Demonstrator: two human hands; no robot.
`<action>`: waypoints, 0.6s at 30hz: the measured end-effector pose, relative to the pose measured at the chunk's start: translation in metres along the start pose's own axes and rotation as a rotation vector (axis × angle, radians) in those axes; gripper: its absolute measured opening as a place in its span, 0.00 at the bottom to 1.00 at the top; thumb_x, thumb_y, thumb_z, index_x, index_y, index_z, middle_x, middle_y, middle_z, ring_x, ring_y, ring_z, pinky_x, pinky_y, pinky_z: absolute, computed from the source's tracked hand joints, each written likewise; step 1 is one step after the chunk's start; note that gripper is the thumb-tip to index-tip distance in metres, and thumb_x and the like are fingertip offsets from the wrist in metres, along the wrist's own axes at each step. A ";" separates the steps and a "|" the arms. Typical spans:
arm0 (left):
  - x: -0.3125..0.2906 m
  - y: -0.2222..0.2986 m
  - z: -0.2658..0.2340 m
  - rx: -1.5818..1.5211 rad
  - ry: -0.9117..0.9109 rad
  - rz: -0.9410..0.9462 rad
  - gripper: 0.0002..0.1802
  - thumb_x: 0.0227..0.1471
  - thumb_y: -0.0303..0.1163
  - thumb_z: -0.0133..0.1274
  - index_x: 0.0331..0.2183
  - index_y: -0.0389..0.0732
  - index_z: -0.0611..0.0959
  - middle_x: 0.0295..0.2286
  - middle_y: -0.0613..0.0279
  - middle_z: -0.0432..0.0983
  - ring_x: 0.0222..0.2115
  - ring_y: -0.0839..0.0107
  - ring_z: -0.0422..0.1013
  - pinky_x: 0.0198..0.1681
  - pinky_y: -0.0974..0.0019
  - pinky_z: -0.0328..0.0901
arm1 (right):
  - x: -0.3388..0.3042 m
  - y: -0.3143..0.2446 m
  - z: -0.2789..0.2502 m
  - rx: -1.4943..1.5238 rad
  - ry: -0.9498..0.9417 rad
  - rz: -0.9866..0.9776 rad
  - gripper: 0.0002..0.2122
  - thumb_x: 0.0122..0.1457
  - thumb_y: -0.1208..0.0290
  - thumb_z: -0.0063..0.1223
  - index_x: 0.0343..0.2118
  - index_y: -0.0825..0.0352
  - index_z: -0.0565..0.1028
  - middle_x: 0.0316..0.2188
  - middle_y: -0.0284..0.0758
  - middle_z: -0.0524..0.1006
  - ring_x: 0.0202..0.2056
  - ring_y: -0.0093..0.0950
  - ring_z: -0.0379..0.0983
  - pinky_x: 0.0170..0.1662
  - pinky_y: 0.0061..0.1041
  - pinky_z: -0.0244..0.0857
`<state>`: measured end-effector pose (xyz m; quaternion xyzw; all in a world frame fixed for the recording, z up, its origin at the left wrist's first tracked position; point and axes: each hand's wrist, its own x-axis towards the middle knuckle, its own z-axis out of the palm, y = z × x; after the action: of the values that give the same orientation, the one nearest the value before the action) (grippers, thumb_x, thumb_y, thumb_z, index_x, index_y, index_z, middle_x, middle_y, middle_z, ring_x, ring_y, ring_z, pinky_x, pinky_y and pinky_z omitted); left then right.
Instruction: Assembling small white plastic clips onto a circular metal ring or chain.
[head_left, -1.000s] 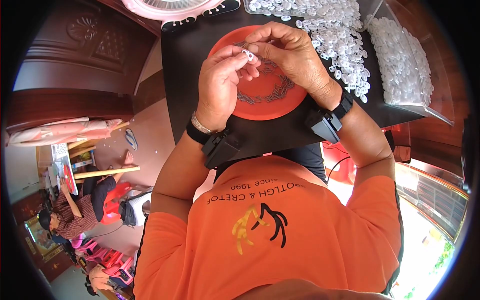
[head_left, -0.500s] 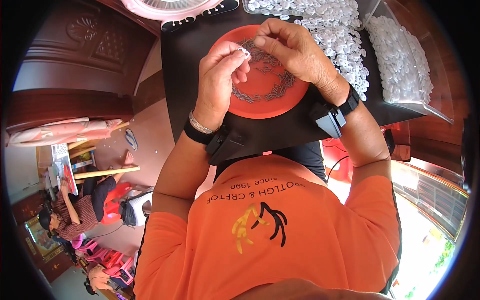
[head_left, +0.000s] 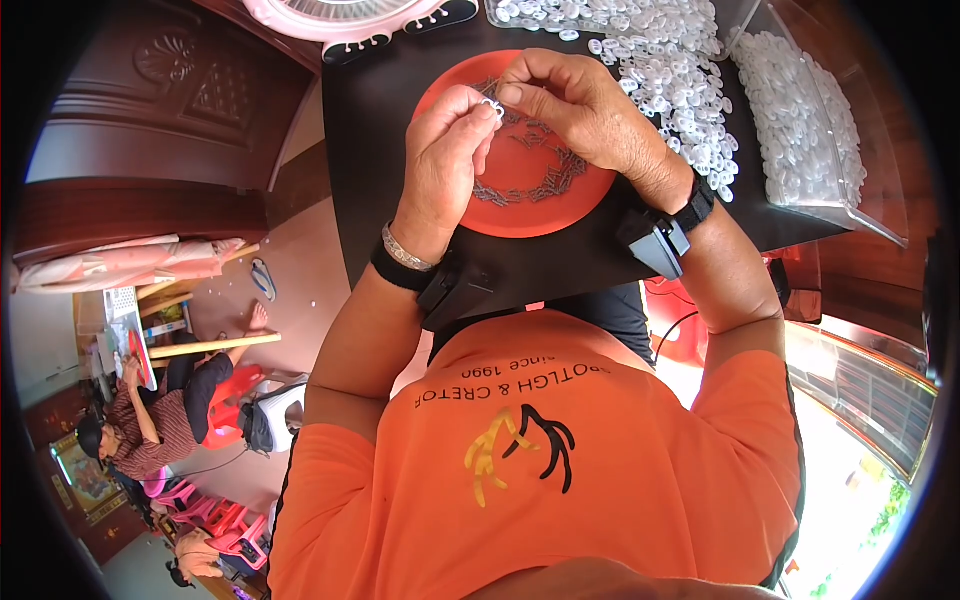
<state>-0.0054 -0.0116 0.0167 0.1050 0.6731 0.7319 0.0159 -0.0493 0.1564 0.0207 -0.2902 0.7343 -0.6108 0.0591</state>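
My left hand and right hand meet fingertip to fingertip over the orange plate. Small white ring sits right btwn them, pinched in both grips, narrow. Ring's just right of left thumb, just left of right fingers. Metal clips lie below on plate; white ring pile far right on the surface.
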 end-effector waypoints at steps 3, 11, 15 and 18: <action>-0.001 -0.001 -0.001 0.018 -0.015 -0.025 0.11 0.53 0.33 0.44 0.23 0.38 0.72 0.17 0.70 0.64 0.16 0.83 0.57 0.20 0.80 0.52 | 0.000 -0.001 -0.001 -0.005 -0.016 -0.024 0.07 0.57 0.72 0.48 0.31 0.71 0.72 0.23 0.29 0.74 0.26 0.17 0.69 0.32 0.17 0.65; -0.003 -0.007 0.001 0.022 -0.013 -0.015 0.10 0.54 0.32 0.44 0.24 0.37 0.72 0.18 0.70 0.63 0.17 0.83 0.56 0.21 0.79 0.53 | 0.000 -0.003 -0.001 -0.148 -0.026 -0.076 0.05 0.54 0.74 0.48 0.29 0.70 0.72 0.20 0.31 0.72 0.24 0.19 0.67 0.30 0.20 0.64; -0.004 -0.005 0.005 0.029 0.005 0.005 0.10 0.54 0.32 0.44 0.24 0.37 0.72 0.18 0.70 0.63 0.17 0.83 0.56 0.21 0.79 0.54 | 0.000 -0.005 0.000 -0.162 -0.029 -0.045 0.05 0.54 0.72 0.49 0.28 0.69 0.73 0.19 0.32 0.72 0.23 0.22 0.67 0.30 0.21 0.63; -0.004 -0.007 0.005 0.020 -0.006 -0.002 0.10 0.54 0.32 0.44 0.25 0.37 0.72 0.18 0.69 0.63 0.17 0.83 0.57 0.21 0.79 0.54 | -0.002 -0.005 0.000 -0.182 -0.014 -0.068 0.06 0.54 0.72 0.49 0.27 0.69 0.73 0.20 0.33 0.73 0.23 0.23 0.68 0.30 0.22 0.63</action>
<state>-0.0017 -0.0063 0.0100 0.1067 0.6805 0.7247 0.0179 -0.0456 0.1567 0.0243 -0.3232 0.7762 -0.5411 0.0168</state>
